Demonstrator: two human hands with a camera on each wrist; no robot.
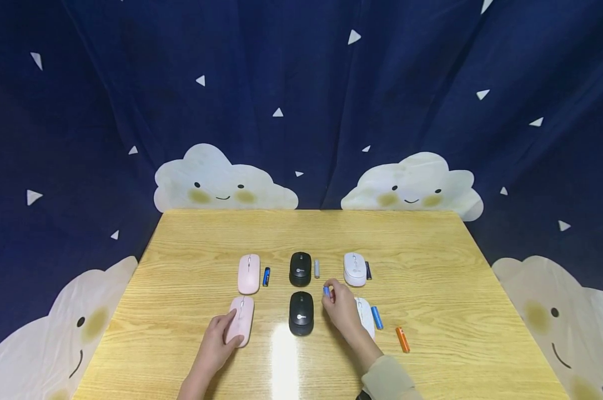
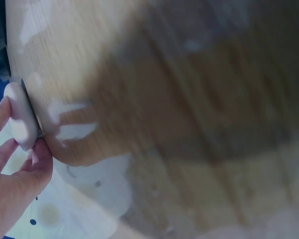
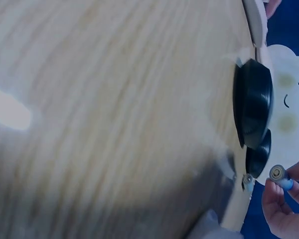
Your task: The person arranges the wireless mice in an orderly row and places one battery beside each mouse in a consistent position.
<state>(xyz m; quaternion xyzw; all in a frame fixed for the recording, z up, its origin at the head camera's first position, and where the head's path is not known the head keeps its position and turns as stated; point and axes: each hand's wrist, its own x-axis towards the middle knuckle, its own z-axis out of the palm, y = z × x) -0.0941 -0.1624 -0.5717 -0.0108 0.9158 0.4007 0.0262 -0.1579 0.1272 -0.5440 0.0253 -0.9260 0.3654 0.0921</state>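
Note:
My left hand (image 1: 215, 340) grips the near pink mouse (image 1: 243, 319) by its sides, thumb on the near right edge. In the left wrist view that pink mouse (image 2: 23, 117) sits between the thumb and fingers of the left hand (image 2: 15, 184). My right hand (image 1: 342, 309) pinches a small blue battery (image 1: 326, 291) above the table, to the right of the near black mouse (image 1: 301, 313). The battery's round end (image 3: 276, 173) faces the camera in the right wrist view. Beneath the right hand and wrist, the near white mouse (image 1: 365, 316) is partly hidden.
Behind stand a pink mouse (image 1: 249, 274), a black mouse (image 1: 300, 269) and a white mouse (image 1: 354, 269). Beside them lie a blue-black battery (image 1: 266, 276), a pale battery (image 1: 317, 269) and a dark battery (image 1: 368, 270). Rightward are a blue battery (image 1: 377, 318) and an orange battery (image 1: 403, 339).

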